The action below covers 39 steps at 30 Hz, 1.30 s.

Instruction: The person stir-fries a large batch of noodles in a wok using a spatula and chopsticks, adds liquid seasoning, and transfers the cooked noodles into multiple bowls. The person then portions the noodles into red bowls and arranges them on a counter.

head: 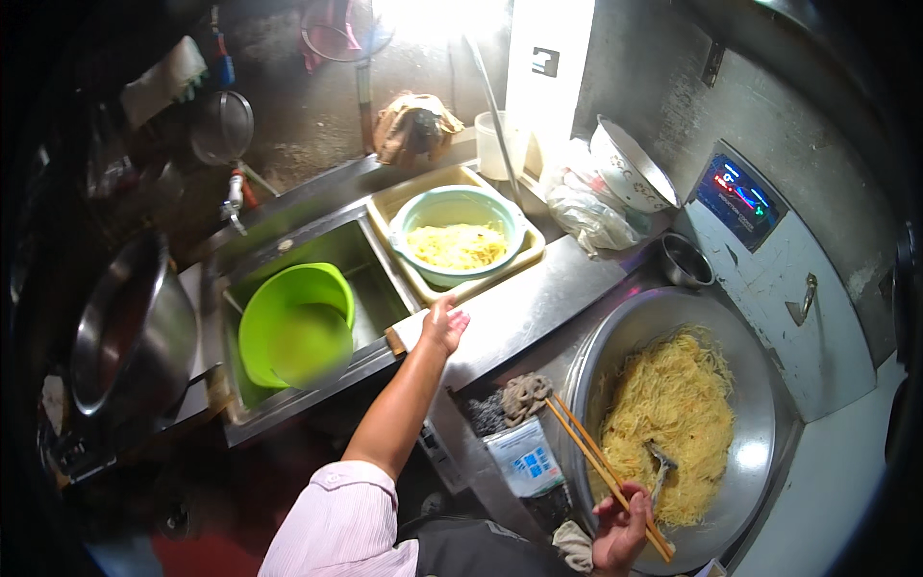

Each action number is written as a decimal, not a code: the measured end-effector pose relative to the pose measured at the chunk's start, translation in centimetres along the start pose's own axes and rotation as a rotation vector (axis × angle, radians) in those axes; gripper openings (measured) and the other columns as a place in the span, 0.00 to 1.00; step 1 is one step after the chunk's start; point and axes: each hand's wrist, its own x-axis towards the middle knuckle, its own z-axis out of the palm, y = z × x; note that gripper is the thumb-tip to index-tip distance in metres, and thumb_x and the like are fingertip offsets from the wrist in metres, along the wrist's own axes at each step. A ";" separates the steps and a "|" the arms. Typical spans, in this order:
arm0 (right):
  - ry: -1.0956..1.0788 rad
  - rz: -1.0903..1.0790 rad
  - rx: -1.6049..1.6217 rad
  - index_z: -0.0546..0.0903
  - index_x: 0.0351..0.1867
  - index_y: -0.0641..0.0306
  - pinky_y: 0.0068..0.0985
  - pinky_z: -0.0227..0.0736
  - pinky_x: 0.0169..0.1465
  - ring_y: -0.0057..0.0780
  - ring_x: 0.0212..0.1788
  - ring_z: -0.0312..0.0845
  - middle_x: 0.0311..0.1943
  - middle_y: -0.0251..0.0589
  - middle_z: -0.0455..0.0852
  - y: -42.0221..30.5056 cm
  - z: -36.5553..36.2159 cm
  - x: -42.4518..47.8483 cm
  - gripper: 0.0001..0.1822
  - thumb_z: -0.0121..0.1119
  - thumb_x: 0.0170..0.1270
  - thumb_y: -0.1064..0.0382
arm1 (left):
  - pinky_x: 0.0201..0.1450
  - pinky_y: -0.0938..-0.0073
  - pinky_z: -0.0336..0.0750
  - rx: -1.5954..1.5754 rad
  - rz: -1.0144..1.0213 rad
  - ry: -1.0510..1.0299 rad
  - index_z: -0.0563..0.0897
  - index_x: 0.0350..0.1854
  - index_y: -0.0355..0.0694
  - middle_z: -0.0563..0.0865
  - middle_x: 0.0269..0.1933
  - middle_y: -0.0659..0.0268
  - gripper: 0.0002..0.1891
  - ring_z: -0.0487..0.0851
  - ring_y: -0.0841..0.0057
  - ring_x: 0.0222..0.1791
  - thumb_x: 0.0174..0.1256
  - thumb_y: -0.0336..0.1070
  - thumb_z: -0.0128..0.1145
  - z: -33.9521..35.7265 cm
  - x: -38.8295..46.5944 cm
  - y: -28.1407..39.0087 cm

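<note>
My left hand (444, 328) reaches forward over the steel counter and holds nothing, its fingers slightly apart. Its fingertips are at the front rim of a cream plastic tray (535, 252); I cannot tell whether they touch. In that tray stands a pale blue basin (404, 220) with yellow strands (458, 245) in it. A pair of long wooden chopsticks (588, 447) is in my right hand (621, 530), pointing away to the left. That hand is at the near rim of a large metal pan (753, 461), which holds thin yellow noodles (670, 411). A metal utensil (662, 465) is stuck in the noodles.
A green plastic basin (252, 339) sits in the steel sink (371, 274), below a faucet (234, 202). Left of it is a large steel bowl (169, 339). A printed packet (525, 458) and a grey rag (526, 397) lie beside the pan. An induction cooker panel (739, 195) stands behind.
</note>
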 end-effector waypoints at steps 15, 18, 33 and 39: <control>0.308 0.146 0.173 0.74 0.40 0.64 0.25 0.70 0.35 0.28 0.28 0.72 0.27 0.41 0.78 1.3 -2.0 12.7 0.12 0.47 0.65 0.57 | 0.26 0.64 0.79 -0.125 0.173 0.394 0.71 0.48 0.37 0.80 0.42 0.53 0.18 0.82 0.61 0.32 0.53 0.26 0.53 3.2 19.7 2.2; 0.432 0.146 0.172 0.74 0.40 0.64 0.25 0.70 0.34 0.28 0.27 0.72 0.27 0.40 0.78 1.7 -3.8 12.5 0.12 0.47 0.65 0.58 | 0.20 0.66 0.79 -0.143 0.223 0.435 0.71 0.44 0.32 0.81 0.38 0.54 0.17 0.83 0.61 0.28 0.47 0.21 0.46 5.3 20.5 3.7; 0.386 -0.274 0.035 0.70 0.46 0.64 0.25 0.72 0.38 0.30 0.33 0.75 0.36 0.43 0.78 -1.7 -1.8 10.3 0.18 0.46 0.64 0.51 | 0.47 0.63 0.76 0.227 0.224 -0.118 0.71 0.39 0.30 0.77 0.36 0.56 0.13 0.78 0.64 0.37 0.47 0.26 0.48 4.8 -3.8 6.4; 0.128 -0.459 -0.119 0.73 0.39 0.67 0.24 0.74 0.35 0.32 0.31 0.77 0.32 0.48 0.79 -5.1 1.8 9.3 0.13 0.46 0.65 0.57 | 0.38 0.73 0.74 0.332 0.107 -0.027 0.73 0.38 0.33 0.77 0.31 0.62 0.14 0.76 0.72 0.31 0.44 0.23 0.48 -4.3 -11.9 1.4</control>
